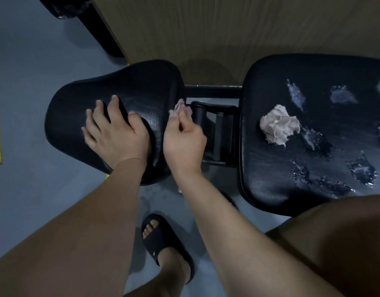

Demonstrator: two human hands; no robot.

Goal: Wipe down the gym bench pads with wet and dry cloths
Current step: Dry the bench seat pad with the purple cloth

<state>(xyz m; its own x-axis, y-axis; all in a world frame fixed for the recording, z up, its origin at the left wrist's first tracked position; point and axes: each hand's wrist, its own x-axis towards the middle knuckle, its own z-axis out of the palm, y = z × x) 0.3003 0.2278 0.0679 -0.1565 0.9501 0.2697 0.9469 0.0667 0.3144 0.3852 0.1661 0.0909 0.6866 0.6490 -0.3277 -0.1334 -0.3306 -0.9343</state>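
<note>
Upholstery of black, glossy, fine-grained vinyl is stretched over both pads. The seat pad (141, 86) is rounded and tapered. The back pad (292, 179) is broad with rounded corners, and pale, scuffed, wet-looking patches are scattered across it. A crumpled, nubbly pale cloth (278, 125) is seen lying on the back pad. Between the pads a black metal hinge (219, 129) with round bars is exposed. The left hand (114, 133) is laid flat on the seat pad, its fingers (119, 106) straight and spread, with nothing held. A small pinkish rag (180, 105) is pinched in the curled fingers of the right hand (182, 142) at the seat pad's edge, beside the hinge.
</note>
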